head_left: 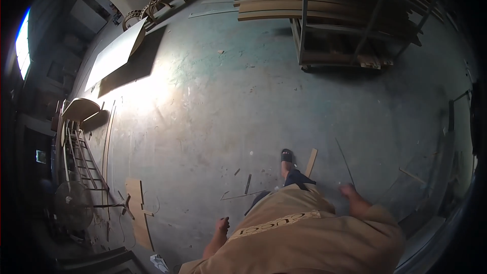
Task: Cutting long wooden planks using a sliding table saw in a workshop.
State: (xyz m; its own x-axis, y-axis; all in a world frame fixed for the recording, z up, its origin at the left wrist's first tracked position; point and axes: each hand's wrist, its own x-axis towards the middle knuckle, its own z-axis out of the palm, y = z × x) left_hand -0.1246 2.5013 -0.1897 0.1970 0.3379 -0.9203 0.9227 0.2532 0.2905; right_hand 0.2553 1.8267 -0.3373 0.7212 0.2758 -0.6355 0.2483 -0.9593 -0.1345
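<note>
My left hand (222, 225) hangs low beside my body, its fingers curled in and nothing visible in them. On the other side, my right hand (347, 190) hangs over the floor, smeared by motion, so its fingers cannot be made out. Neither hand touches anything that I can see. A thin dark strip (346, 160) lies on the floor just beyond the right hand. Near my foot in a dark sandal (287, 155) rests a narrow wooden strip (311, 162).
A metal rack (303, 30) stacked with long wooden boards (274, 7) stands ahead on the right. At the left are a white panel (116, 53), a ladder (86, 157), a standing fan (73, 205) and a wooden board (138, 213). Scraps are scattered over the floor.
</note>
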